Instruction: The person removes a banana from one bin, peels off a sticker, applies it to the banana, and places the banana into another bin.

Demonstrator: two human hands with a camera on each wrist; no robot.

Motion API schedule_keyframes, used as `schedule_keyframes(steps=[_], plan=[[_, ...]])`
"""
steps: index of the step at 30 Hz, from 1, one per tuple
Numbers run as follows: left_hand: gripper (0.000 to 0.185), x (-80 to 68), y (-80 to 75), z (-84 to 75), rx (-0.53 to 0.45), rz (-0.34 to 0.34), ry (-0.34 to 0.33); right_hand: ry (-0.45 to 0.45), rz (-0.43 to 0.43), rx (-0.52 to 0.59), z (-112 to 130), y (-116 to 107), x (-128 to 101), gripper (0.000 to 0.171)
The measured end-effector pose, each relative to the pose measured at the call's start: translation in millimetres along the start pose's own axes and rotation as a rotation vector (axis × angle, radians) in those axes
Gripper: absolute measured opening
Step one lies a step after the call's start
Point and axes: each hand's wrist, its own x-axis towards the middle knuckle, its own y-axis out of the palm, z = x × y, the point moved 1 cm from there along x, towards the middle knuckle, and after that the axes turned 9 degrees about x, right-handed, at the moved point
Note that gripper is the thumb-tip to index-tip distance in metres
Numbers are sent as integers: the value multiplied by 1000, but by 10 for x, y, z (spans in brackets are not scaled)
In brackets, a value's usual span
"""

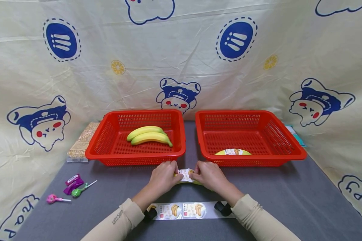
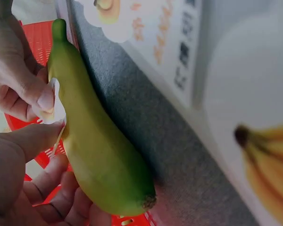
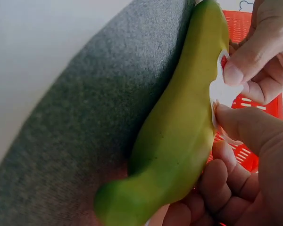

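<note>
We see the left hand (image 1: 163, 176) and right hand (image 1: 209, 175) together holding a banana (image 2: 99, 150) just above the grey table (image 1: 289, 197), before two red baskets (image 1: 138, 157) (thumbs and fingertips pinching a white sticker (image 1: 186, 174) against its peel).

A grey felt-covered bench (image 1: 289, 201) carries two red baskets (image 1: 137, 139) (image 1: 249, 138) side by side at the back. At the left lie a grain packet (image 1: 81, 142), a purple wrapper (image 1: 73, 183) and two lollipops (image 1: 82, 189) (image 1: 56, 199) — near the front edge, a white sticker strip (image 1: 184, 210) printed with bananas.
</note>
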Motion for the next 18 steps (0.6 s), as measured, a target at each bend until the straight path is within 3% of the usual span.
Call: schedule_keyframes(steps=[10, 18], plan=[[27, -18, -31, 67, -71, 111, 13, 7, 50, 21, -40, -23, -30, 29], [24, -50, -39, 85, -166, 160, 4, -97, 85, 61, -138, -33, -111, 19]])
